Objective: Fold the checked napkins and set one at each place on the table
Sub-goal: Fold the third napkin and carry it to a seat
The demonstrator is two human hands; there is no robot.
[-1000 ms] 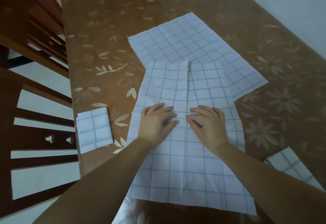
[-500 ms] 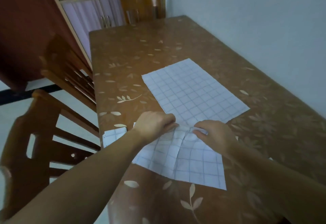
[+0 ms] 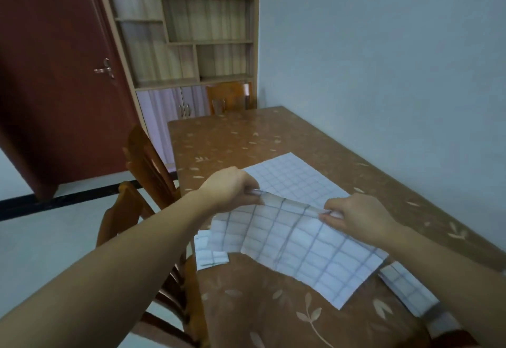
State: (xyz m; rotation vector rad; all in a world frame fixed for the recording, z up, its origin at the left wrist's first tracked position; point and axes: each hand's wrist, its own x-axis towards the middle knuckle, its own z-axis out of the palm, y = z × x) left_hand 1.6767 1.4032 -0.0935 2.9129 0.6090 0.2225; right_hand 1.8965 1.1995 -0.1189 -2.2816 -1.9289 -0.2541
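Fingers [image 3: 251, 184] of L hand [image 3: 228, 189], R hand [image 3: 357, 220] pinch napkin [image 3: 301, 243].

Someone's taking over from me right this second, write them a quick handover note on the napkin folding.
Left hand and right hand each pinch the far edge of the half-folded napkin, raised off the table.
An unfolded napkin lies flat beyond it.
Done: left folded napkin at the left table edge, right folded napkin by the right forearm.
Left: finish this fold, fold the flat one, set both at places.
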